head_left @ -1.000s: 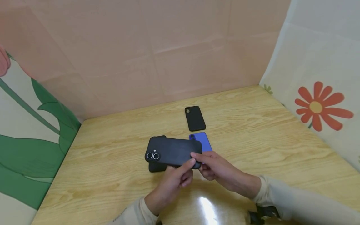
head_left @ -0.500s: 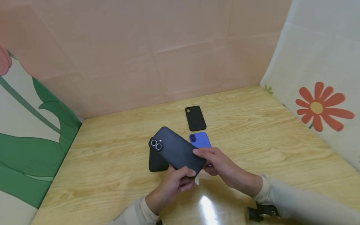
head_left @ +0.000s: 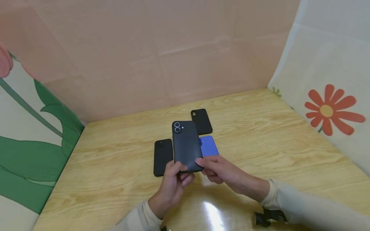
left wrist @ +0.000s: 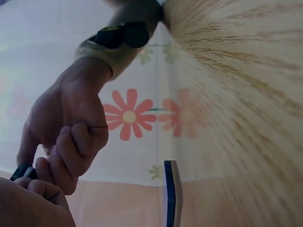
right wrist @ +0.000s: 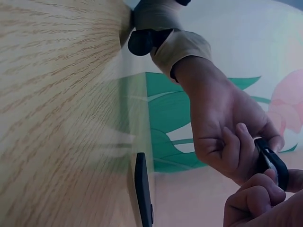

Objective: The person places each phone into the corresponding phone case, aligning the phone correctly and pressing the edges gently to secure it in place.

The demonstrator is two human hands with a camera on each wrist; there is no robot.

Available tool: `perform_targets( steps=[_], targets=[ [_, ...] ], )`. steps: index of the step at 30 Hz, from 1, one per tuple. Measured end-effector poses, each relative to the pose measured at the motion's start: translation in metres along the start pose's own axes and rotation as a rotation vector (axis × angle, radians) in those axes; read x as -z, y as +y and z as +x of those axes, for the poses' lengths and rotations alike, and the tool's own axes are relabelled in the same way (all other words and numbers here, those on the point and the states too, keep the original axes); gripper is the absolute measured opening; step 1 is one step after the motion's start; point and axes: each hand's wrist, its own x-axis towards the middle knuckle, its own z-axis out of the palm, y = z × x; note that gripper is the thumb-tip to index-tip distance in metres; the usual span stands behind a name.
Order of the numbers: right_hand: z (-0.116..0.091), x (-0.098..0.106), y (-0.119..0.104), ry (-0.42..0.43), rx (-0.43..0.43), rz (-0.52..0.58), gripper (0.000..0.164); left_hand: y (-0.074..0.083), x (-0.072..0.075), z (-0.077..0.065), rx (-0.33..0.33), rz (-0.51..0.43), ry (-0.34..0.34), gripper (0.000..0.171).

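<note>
Both hands hold a phone in a dark case [head_left: 187, 144] above the table, back side up and camera end pointing away. My left hand [head_left: 171, 184] pinches its near left corner, thumb on top. The right hand [head_left: 222, 168] grips the near right corner the same way. In the right wrist view the phone's near end [right wrist: 276, 161] shows between the fingers. Under and beside it lie a black phone [head_left: 162, 158] to the left and a blue phone [head_left: 210, 147] to the right, partly covered by the held phone. Farther back lies a black phone case [head_left: 203, 122] with a camera cutout.
The wood-grain table [head_left: 115, 150] reflects a bright light near its front edge. A pink cloth [head_left: 144, 57] hangs behind it, with flower-printed cloths [head_left: 326, 110] at the sides. Black devices [head_left: 270, 218] are strapped at the wrists.
The held phone has turned clockwise from lying crosswise to pointing away, uncovering the black phone on the left. My left hand has shifted its grip to the near left corner.
</note>
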Motion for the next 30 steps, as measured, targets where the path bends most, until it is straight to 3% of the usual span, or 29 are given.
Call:
perform_targets(
  steps=[5,11,14,22,30],
  targets=[
    [-0.0009,-0.0031,0.0006,0.006,0.029,-0.036,0.033,-0.0050,-0.0021,-0.0013,-0.026,0.038,0.003,0.014],
    [-0.0011,-0.0048,0.0018,0.005,0.038,-0.061,0.032,-0.0053,-0.0035,-0.0015,0.076,0.071,-0.054,0.010],
    [-0.0019,-0.0052,0.0019,0.005,0.022,-0.069,0.031,-0.0059,-0.0040,-0.0013,0.093,0.066,-0.046,0.009],
    [-0.0050,-0.0052,0.0005,-0.009,0.049,-0.029,0.028,-0.0067,-0.0034,0.0009,0.050,0.054,-0.039,0.008],
    [-0.0036,-0.0072,0.0023,-0.028,0.072,-0.033,0.030,-0.0072,-0.0001,0.0000,-0.012,0.029,-0.125,0.007]
  ],
)
